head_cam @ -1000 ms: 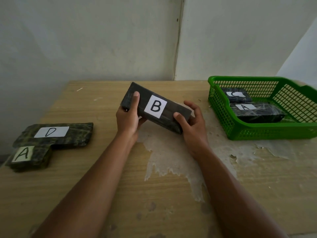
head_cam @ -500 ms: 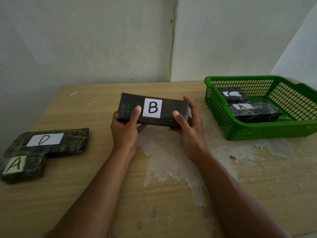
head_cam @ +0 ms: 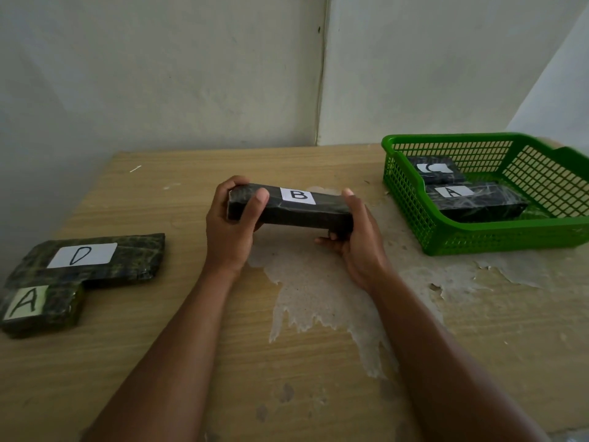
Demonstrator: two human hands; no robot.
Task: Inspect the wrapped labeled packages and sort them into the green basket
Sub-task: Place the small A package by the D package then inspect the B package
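White walls [head_cam: 159,74] meet in a corner at the top of the frame. Below them a big wooden tabletop [head_cam: 191,362] fills the rest, with a pale patch [head_cam: 318,291] in the middle where the top layer has peeled off. At the right of the frame sits the green basket [head_cam: 497,237]. Two dark wrapped packages lie inside it, one marked A [head_cam: 478,202] in front and one marked C [head_cam: 435,172] behind it, close together. At the left edge of the frame lie two more dark packages, one marked D [head_cam: 95,260] and a smaller one marked A [head_cam: 41,306], touching each other. In the middle of the frame a long dark package marked B [head_cam: 296,207] is held up off the tabletop, its white label facing up. The left hand [head_cam: 231,228] is wrapped around its left end, thumb on the near side. The right hand [head_cam: 357,244] grips its right end, with fingers curled under it
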